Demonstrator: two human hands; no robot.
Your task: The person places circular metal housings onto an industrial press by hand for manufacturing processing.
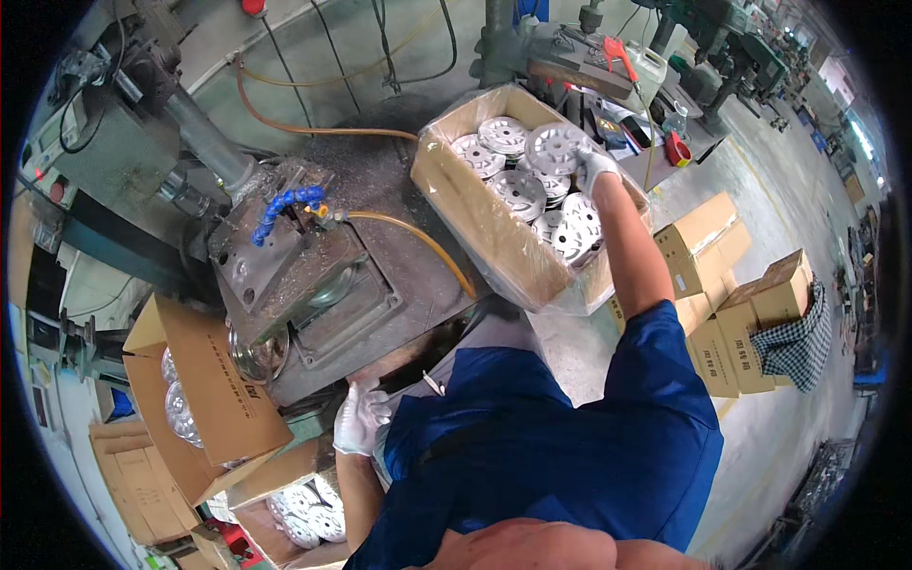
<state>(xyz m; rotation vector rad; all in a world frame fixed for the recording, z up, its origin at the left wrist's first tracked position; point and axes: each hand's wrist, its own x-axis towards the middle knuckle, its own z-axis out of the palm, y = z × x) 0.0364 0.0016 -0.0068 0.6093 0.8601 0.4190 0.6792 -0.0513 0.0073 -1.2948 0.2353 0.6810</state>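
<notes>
My right hand [597,169], in a white glove, grips the edge of a round silver metal disc [554,149] with cut-out slots. That disc is held above several stacks of similar discs [519,195] inside a plastic-lined cardboard box [494,252]. My left hand [359,419], also gloved in white, is low beside my body near the machine table's front edge. Its fingers are apart and nothing shows in them. Below it, a lower cardboard box [261,521] contains more slotted discs [309,513].
A drilling machine with a metal fixture [285,275], blue coolant hose [285,204] and yellow air hose [418,237] stands at left. Shiny round parts [179,408] fill an open carton [223,380]. Closed cartons [708,252] and a checkered cloth [796,342] are at right.
</notes>
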